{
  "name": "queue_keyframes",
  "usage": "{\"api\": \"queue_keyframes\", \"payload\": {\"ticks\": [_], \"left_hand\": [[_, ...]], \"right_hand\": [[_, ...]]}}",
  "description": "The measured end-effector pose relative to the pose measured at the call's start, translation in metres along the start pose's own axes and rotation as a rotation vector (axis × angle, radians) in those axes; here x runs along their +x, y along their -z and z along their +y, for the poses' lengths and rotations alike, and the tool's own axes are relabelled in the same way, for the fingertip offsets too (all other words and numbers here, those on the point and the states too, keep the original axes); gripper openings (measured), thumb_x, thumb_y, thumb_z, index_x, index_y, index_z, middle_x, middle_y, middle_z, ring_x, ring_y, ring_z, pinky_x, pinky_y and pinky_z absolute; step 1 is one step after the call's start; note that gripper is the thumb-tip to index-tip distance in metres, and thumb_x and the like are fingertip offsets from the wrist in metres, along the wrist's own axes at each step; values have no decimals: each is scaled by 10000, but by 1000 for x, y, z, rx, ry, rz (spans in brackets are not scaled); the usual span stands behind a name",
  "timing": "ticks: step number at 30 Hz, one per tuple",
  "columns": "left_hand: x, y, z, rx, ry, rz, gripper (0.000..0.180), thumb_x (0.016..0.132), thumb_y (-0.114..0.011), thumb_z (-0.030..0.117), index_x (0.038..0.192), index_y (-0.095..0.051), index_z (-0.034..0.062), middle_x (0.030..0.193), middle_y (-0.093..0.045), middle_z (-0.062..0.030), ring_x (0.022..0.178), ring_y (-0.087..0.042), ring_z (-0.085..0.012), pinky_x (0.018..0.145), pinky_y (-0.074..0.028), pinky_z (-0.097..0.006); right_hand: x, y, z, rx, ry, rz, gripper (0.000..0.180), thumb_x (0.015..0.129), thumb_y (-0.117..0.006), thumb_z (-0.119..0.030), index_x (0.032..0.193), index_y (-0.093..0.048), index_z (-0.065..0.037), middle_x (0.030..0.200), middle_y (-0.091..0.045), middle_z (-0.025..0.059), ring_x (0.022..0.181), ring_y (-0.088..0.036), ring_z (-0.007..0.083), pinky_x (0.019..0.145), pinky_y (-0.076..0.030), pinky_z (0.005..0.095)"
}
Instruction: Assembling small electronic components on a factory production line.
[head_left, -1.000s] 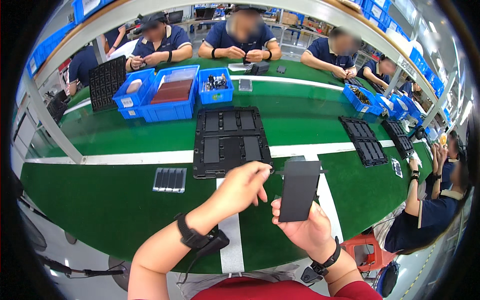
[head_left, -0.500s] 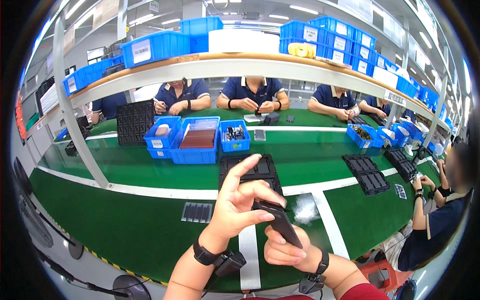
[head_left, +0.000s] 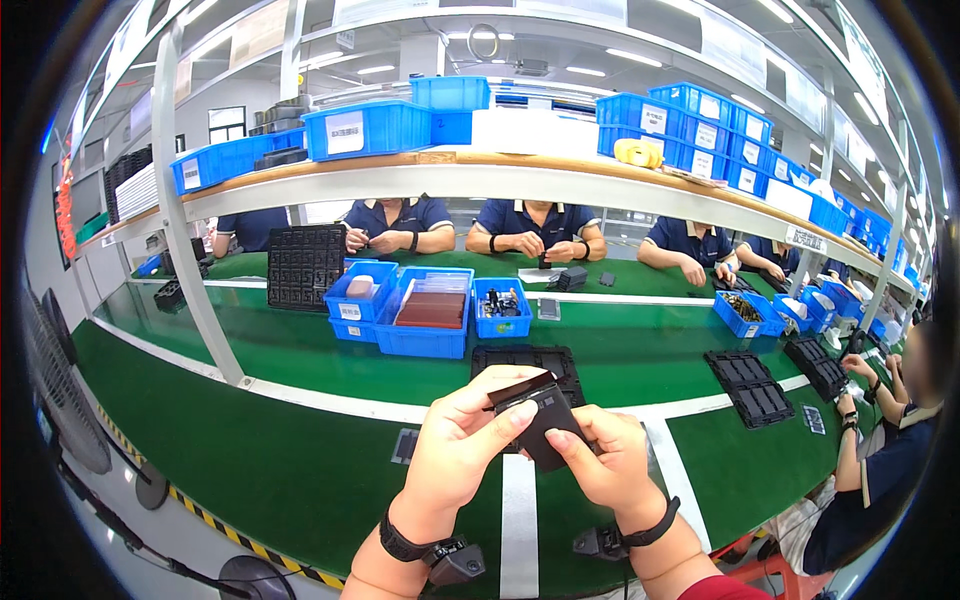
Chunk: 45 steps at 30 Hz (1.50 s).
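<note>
A flat black rectangular part is held up in front of me over the green belt. My left hand pinches its upper left edge with thumb and fingers. My right hand grips its lower right side. Both wrists carry black straps with cords. Behind the part lies a black tray on the belt, partly hidden by my hands.
Blue bins stand on the belt ahead, a dark brown stack in one. More black trays lie at the right. Several seated people work across the belt and at my right. A shelf with blue bins runs overhead. A metal post stands left.
My view has tilted upward, bringing in the overhead shelf. The black part has been raised and turned, and my left hand has closed onto its upper edge.
</note>
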<state>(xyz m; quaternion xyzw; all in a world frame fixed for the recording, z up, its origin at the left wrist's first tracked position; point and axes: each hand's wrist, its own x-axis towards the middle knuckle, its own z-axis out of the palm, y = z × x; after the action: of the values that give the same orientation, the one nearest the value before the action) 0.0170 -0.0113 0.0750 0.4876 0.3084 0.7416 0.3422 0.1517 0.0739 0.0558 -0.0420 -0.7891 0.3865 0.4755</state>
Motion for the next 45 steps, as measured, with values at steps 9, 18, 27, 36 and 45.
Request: {"api": "queue_keyframes", "payload": {"ticks": [9,18,27,36,45], "left_hand": [[5,8,-5,-147,94,-142,562,818,-553,354,1124,-518,-115,1107,-564,-217,1015,-555,-254,914,-419,-362],[11,19,-16,-523,133,-263,786,903,-139,594,969,-582,-53,992,-574,-197,1009,-516,-306,909,-394,-401],[16,18,-22,-809,177,-488,888,791,-73,754,826,-507,-20,1016,-522,-223,1075,-455,-343,973,-316,-423],[-4,-5,-10,187,-72,-334,393,896,-476,134,1259,-457,-14,1326,-436,-174,1268,-362,-262,1054,-236,-414],[3,-8,-23,769,-342,52,566,786,-502,-75,1326,-333,-61,1026,-491,-178,940,-497,-310,894,-374,-404]], "right_hand": [[-2,-4,5,311,-165,-72,107,853,-583,-62,899,-613,29,702,-653,87,623,-628,115,561,-496,233],[0,-1,8,863,-463,-303,177,895,-523,-84,980,-573,62,797,-648,138,700,-649,181,622,-533,270],[-7,-14,4,672,-276,-344,198,915,-481,-64,1057,-546,57,847,-644,118,754,-637,161,678,-520,268],[-10,-19,10,607,-203,53,192,904,-522,-84,1045,-576,36,915,-625,53,801,-563,78,710,-465,227],[12,0,18,90,5,225,240,783,-638,-47,999,-547,5,922,-627,96,816,-616,152,693,-499,262]]}}
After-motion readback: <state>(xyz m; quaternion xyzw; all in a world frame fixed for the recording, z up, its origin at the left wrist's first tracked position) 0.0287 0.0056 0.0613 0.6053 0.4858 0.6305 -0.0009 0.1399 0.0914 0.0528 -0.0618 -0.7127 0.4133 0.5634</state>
